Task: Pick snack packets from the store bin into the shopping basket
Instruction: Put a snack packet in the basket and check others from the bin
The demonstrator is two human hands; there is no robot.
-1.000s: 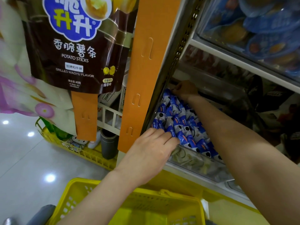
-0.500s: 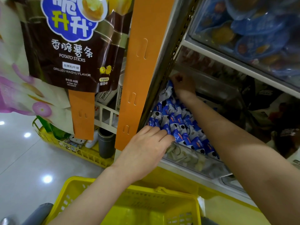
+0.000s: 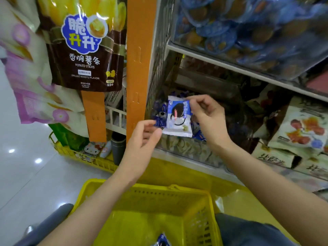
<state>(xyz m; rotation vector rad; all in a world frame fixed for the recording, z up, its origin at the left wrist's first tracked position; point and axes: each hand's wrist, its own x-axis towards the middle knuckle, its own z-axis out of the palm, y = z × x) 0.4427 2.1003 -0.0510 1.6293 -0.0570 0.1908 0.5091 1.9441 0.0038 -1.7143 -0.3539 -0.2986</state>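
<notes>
Right hand [image 3: 209, 119] on packet [image 3: 179, 121] near "POTATO STICKS" bag [image 3: 85, 55]

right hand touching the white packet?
Touching. The head view shows the right hand pinching the top right corner of the packet, with no gap between them.

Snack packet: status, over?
Right hand pinches white-and-blue snack packet over clear store bin. Left hand at its lower corner, grip unclear. Yellow plastic basket below, unobstructed.

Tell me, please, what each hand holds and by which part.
The right hand pinches the white-and-blue snack packet by its top right corner. The left hand pinches at its lower left corner, or maybe a blue packet instead; I cannot tell.
</notes>
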